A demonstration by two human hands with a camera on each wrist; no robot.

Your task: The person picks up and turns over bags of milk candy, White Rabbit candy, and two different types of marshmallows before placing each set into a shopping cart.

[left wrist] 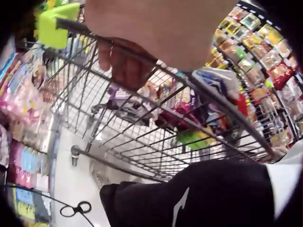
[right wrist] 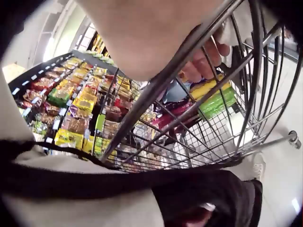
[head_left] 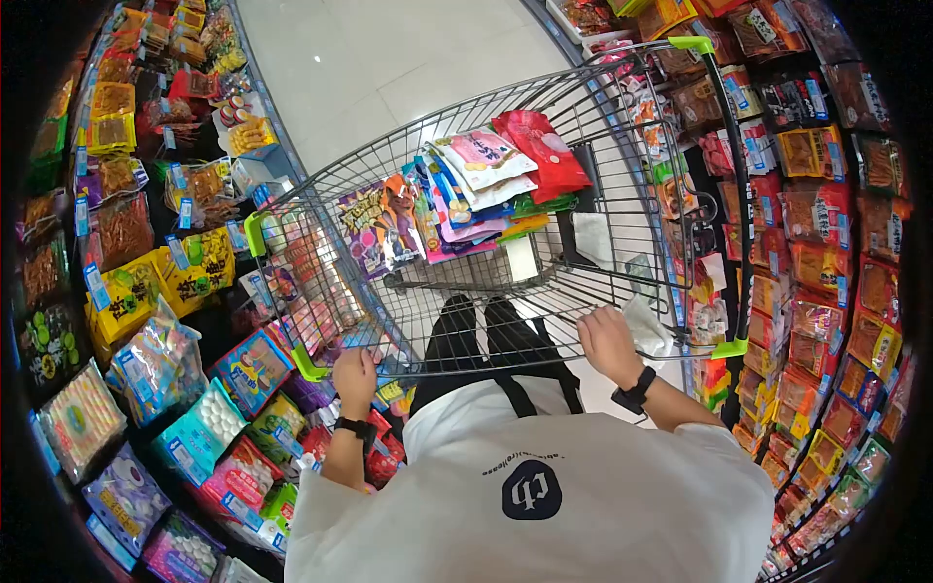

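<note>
In the snack aisle: we've got a wire shopping cart (head_left: 544,194).
Grip: left hand (head_left: 356,367) and right hand (head_left: 608,340) both wrap the rear bar (head_left: 466,367).
Handling: rigid, rolls easily, we reckon; snack packets (head_left: 466,189) look light.

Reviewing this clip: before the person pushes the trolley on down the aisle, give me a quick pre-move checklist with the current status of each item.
1. Left hand grips the trolley's rear bar: ok, fingers curl over it in the left wrist view.
2. Right hand grips the same bar: ok.
3. Snack packets sit inside the trolley: ok, none hang over the rim.
4. Floor ahead free of obstacles: ok for the visible stretch.
5. Clearance to the shelves on the right: cannot tell; the trolley's right side looks close to the hanging packets.
6. Wheels free: cannot tell, not clearly in view.
</note>
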